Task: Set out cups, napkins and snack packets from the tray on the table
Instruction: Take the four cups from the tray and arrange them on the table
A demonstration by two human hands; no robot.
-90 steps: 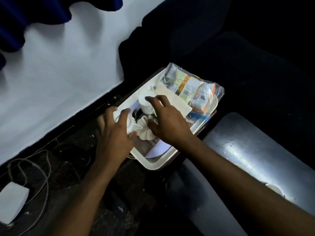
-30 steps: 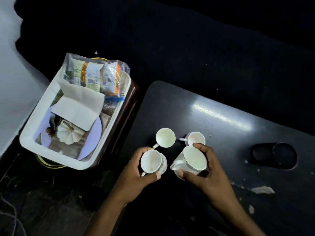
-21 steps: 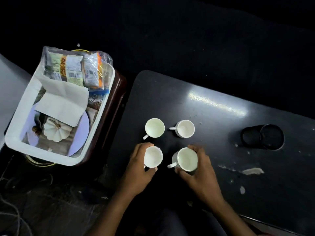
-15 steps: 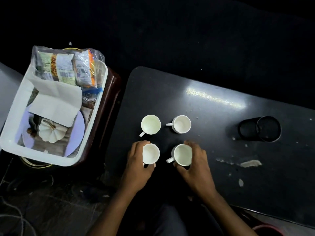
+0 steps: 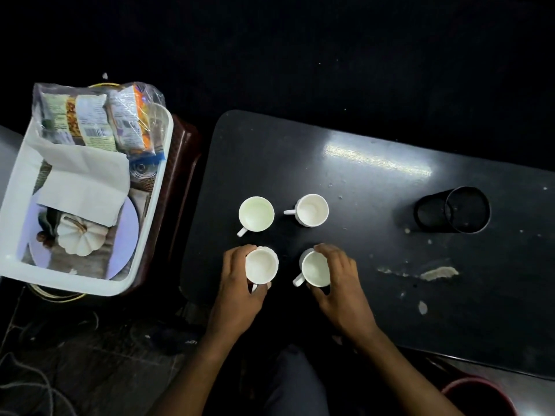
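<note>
Several white cups stand upright on the dark table [image 5: 375, 187]. My left hand [image 5: 237, 292] grips the near left cup [image 5: 261, 265]. My right hand [image 5: 339, 283] grips the near right cup [image 5: 315, 267], whose handle points left. Behind them stand a far left cup [image 5: 256, 213] and a far right cup [image 5: 311, 209], both untouched. To the left, the white tray [image 5: 150, 202] holds white napkins [image 5: 87, 181] and snack packets in a clear bag [image 5: 96, 118].
A black mesh cylinder [image 5: 453, 210] lies on its side at the table's right. Pale scuffs [image 5: 438, 273] mark the tabletop near it. A small white pumpkin [image 5: 81, 234] sits in the tray. Cables [image 5: 33, 382] lie on the floor at lower left.
Both hands carried a cup each from the tray to the table and set them down in front of the two far cups. The cups now rest upright on the tabletop.
</note>
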